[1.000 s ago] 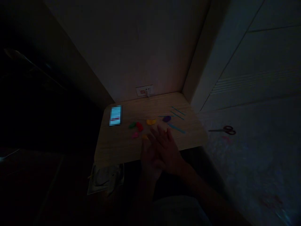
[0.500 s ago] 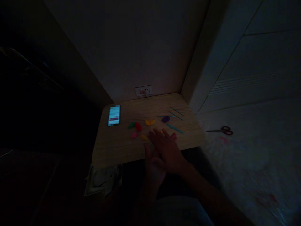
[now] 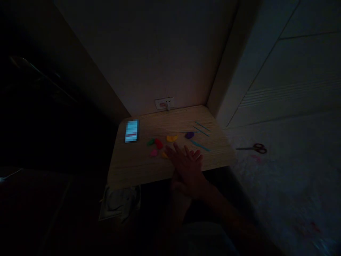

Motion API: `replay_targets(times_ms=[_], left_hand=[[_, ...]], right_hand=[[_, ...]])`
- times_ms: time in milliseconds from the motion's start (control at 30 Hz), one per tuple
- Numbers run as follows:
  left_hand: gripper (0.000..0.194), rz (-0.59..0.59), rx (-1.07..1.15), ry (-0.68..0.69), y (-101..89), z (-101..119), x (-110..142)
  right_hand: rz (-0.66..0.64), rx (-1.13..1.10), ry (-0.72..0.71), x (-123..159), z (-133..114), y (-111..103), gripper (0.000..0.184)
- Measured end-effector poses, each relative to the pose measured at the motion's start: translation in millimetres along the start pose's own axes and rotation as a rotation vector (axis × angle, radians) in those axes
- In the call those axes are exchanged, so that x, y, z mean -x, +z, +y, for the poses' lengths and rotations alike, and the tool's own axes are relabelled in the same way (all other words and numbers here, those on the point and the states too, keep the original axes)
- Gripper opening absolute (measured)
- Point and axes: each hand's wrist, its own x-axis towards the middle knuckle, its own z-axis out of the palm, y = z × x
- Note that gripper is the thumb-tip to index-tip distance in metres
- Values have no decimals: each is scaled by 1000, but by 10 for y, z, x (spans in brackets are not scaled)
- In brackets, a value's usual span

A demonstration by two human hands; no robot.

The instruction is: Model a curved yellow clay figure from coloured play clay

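My right hand point(image 3: 188, 174) lies flat over my left hand point(image 3: 197, 155), palm to palm, at the front edge of a small wooden table. Its fingers are stretched out and spread. Most of the left hand is covered, but its extended fingertips show past the right hand's edge. Whatever may be between the palms is hidden. Close to the fingertips sit lumps that look like modelling clay: orange point(image 3: 164, 155), pink point(image 3: 153, 153), red point(image 3: 158, 143), green point(image 3: 150, 142) and purple point(image 3: 189, 135). A yellow curved piece point(image 3: 172, 138) lies just beyond the fingers.
Thin blue sticks point(image 3: 201, 132) and a blue flat tool point(image 3: 200, 145) lie on the table's point(image 3: 128, 167) right side. A lit phone point(image 3: 131, 131) is at the left. Scissors point(image 3: 257, 148) rest on the floor. A wall socket point(image 3: 164, 103) is behind. The room is dark.
My right hand has slid over the left, which now shows fingertips at the right and less of its thumb side. The view has shifted slightly; the clay pieces stay put.
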Motion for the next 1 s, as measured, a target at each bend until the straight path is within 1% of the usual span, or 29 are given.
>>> replay_targets(times_ms=[67,133,167,233,300,400,467,567,700,800,933,1000], left_hand=[[58,-55,127,-123,5,73,-21],[54,-39,185,-211,-32,168,-45],[53,-16,206,-227,-57,214,-58],[53,17,247,-210,-97,288,-82],[55,21,274,-174,-114,332,-103],[59,0,224,-142,-107,353,-119],[61,-11,171,-125,-99,345,-120],[57,-22,130,-123,-101,297,-115],[37,-37,90,-111,-139,193,-107],[39,-62,65,-100,-184,133,-110],[46,-101,33,-139,-261,74,-158],[48,-98,4,-118,-308,43,-193]], right_hand=[[38,62,59,41,164,-38,86],[71,107,104,114,297,-60,77],[90,111,115,154,344,-69,73],[138,76,111,224,401,-91,66],[176,12,99,268,416,-115,53],[239,-47,132,281,404,-134,29],[280,-59,159,270,400,-124,21],[311,-59,170,254,417,-84,17],[318,-57,222,268,461,-32,12],[304,-82,245,300,487,-13,10],[287,-92,215,332,518,-2,11],[295,-116,205,344,551,3,12]])
